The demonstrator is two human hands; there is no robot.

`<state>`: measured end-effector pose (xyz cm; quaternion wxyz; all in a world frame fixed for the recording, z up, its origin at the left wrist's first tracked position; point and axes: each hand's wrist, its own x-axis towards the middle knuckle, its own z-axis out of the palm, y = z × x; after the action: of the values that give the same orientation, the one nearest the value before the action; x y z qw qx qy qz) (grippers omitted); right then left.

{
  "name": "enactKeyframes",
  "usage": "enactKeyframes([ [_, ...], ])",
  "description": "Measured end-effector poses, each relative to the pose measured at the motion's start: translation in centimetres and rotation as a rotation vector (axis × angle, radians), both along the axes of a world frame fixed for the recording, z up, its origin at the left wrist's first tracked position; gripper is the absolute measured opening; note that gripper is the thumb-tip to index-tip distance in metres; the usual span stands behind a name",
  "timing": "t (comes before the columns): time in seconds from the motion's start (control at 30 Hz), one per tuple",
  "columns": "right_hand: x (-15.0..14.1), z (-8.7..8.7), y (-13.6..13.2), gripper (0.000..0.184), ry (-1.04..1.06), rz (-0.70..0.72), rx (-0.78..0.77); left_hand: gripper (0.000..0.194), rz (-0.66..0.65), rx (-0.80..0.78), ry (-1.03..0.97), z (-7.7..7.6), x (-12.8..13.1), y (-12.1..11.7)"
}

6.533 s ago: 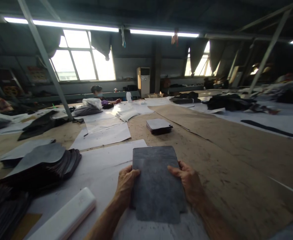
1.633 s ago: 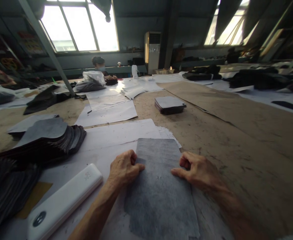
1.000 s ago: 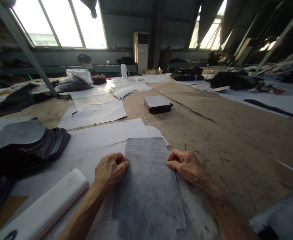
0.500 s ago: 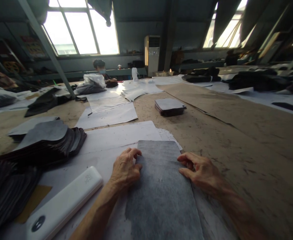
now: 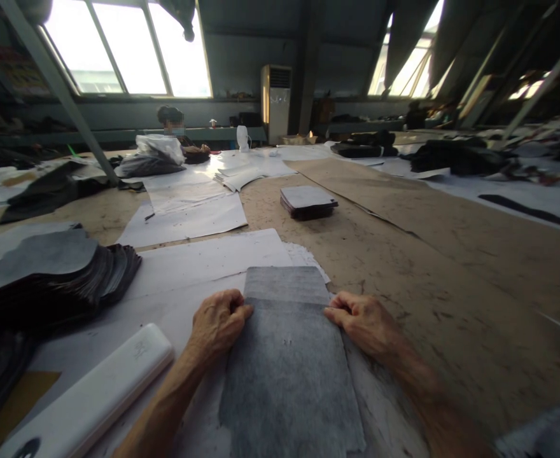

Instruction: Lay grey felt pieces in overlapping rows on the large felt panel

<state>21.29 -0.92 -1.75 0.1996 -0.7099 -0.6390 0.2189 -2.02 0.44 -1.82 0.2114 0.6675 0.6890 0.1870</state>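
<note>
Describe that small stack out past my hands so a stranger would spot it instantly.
Look across the brown surface, past the right hand. There sits the small stack, pale grey on top, dark-sided. Unlike the bigger stack at left, it's compact, not fanned.

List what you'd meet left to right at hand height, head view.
Fanned dark stack → left hand → grey sheet → right hand → brown table surface.

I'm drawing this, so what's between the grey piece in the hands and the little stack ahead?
In the head view, white paper lies just beyond the grey piece, then brown table surface reaches to the little stack.
</note>
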Motion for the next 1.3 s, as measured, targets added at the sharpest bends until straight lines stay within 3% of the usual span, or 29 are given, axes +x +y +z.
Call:
enactKeyframes([
  [0.47,-0.9,0.6,0.1,0.014,-0.090,-0.087,-0.045,0.011,0.013,0.009,0.035,-0.2,0.2,0.2],
  [0.97,-0.6,0.3,0.1,0.012,-0.055,-0.063,-0.027,0.014,0.033,0.004,0.062,-0.3,0.4,0.2],
  [1.03,-0.6,0.0,0.1,0.007,-0.050,-0.069,0.016,0.011,0.046,0.013,0.066,-0.4,0.5,0.1],
  [1.1,-0.5,-0.3,0.1,0.013,-0.050,-0.035,0.119,0.005,0.059,0.063,0.050,-0.7,0.5,0.0],
  [1.2,-0.3,-0.5,0.1,0.027,-0.066,0.068,0.243,0.023,0.009,0.179,0.010,-1.0,0.4,0.0],
  [1.3,-0.2,-0.6,0.3,0.025,-0.078,0.089,0.220,0.026,-0.045,0.194,0.003,-1.0,0.3,0.0],
])
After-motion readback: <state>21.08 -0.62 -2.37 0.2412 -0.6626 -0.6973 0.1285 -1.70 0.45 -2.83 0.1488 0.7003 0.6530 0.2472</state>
